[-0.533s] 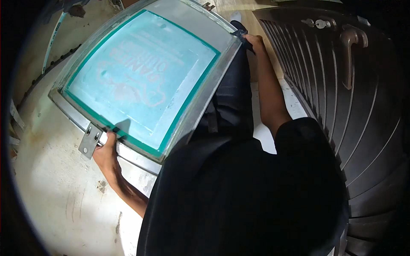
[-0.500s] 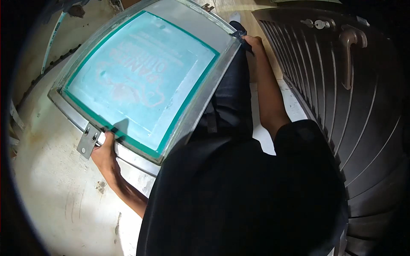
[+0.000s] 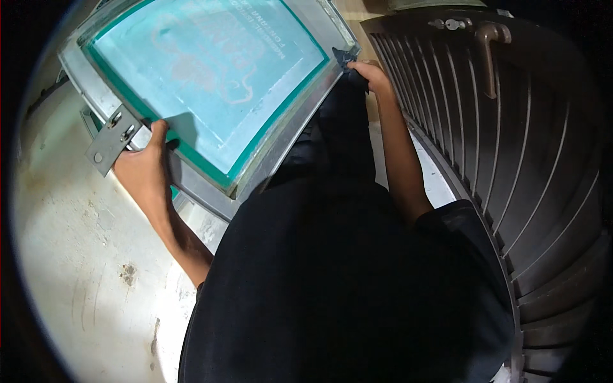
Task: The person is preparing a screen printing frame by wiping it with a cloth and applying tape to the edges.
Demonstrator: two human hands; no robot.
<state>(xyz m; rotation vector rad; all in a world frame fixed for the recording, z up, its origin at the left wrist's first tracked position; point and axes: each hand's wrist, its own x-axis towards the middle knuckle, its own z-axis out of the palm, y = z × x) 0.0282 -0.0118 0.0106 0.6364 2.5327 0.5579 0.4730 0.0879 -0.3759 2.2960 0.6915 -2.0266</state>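
Slantwise, a turquoise panel (image 3: 211, 70) in a scuffed metal frame (image 3: 290, 143)

It lies at an angle in front of the person's body, over a pale, stained surface (image 3: 96, 249) on the left and the dark trousers (image 3: 348, 137) on the right; its far end runs out of view. The face is a milky light turquoise, bordered by a deep green band (image 3: 137, 105). Faint pinkish outlines and pale lettering cross the middle, and thin whitish lines run along the right part. Outside the band the frame is dull grey, with smudges along its sides. A flat, slotted metal bracket (image 3: 113, 142) juts from the near left side.

Beside that bracket, the left hand (image 3: 143, 163) clasps the frame, thumb on top; its other fingers are mostly hidden. The right hand (image 3: 372, 76) pinches a dark cloth (image 3: 345, 59) against the frame's right corner. Further right stands a brown ribbed door (image 3: 530, 166) with a handle (image 3: 490, 64).
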